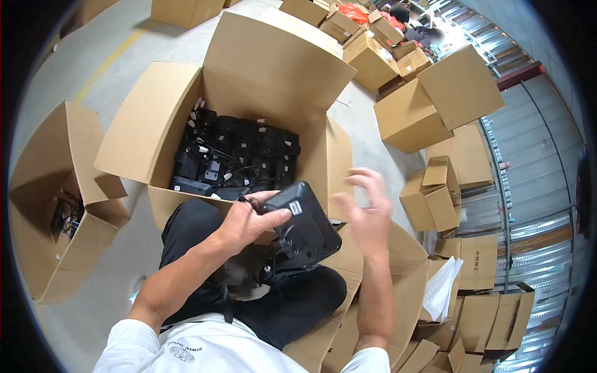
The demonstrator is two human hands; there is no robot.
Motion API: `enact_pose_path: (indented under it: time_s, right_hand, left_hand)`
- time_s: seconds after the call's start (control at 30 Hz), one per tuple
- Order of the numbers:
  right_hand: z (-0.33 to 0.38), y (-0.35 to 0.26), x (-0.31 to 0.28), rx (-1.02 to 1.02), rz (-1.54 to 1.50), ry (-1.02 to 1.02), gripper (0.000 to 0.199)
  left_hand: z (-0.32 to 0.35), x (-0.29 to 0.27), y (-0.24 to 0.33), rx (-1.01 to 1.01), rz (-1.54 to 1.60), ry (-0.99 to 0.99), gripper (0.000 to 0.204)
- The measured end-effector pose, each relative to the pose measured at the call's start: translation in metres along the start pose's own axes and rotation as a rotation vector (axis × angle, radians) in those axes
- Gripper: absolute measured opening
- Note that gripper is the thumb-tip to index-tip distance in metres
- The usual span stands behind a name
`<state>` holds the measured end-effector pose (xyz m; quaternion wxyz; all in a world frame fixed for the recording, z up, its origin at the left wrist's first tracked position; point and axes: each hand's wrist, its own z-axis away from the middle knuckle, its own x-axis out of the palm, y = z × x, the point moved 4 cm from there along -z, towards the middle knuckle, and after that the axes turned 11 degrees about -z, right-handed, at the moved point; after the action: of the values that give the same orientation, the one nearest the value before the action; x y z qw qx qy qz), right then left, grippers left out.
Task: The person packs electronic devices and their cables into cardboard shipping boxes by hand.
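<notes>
My left hand is closed on one end of a flat black rectangular device, thumb on top near a small white label. A thin black cable with a white connector hangs below the device. My right hand is raised just right of it, fingers curled but apart, holding nothing and slightly blurred. In front of my knees stands a large open cardboard box, holding rows of similar black devices with cables and white plugs. The underside of the held device is hidden.
A smaller open carton with some cables stands at the left. Another open carton sits by my right arm, white foam sheet beyond it. Many cartons line the right side and back, where a person is visible.
</notes>
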<state>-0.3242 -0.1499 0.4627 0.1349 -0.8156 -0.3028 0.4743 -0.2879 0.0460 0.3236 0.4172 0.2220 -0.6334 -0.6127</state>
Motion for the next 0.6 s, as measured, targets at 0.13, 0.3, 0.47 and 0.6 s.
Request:
enact_pose_path:
  time_s: [0.13, 0.3, 0.47, 0.6]
  right_hand:
    - [0.050, 0.033, 0.003, 0.486, -0.970, 0.200, 0.062]
    - [0.083, 0.012, 0.024, 0.603, -0.883, 0.269, 0.062]
    - [0.072, -0.027, 0.024, -0.132, 0.152, 0.240, 0.067]
    - [0.101, -0.034, 0.059, -0.399, 0.283, -0.017, 0.037]
  left_hand:
    - [-0.002, -0.002, -0.008, -0.042, 0.466, 0.019, 0.040]
    - [-0.018, 0.020, 0.000, 0.061, 0.529, 0.026, 0.060]
    - [0.005, 0.008, -0.055, -0.360, 0.075, 0.057, 0.058]
    - [0.036, 0.051, -0.019, -0.003, 0.434, -0.038, 0.058]
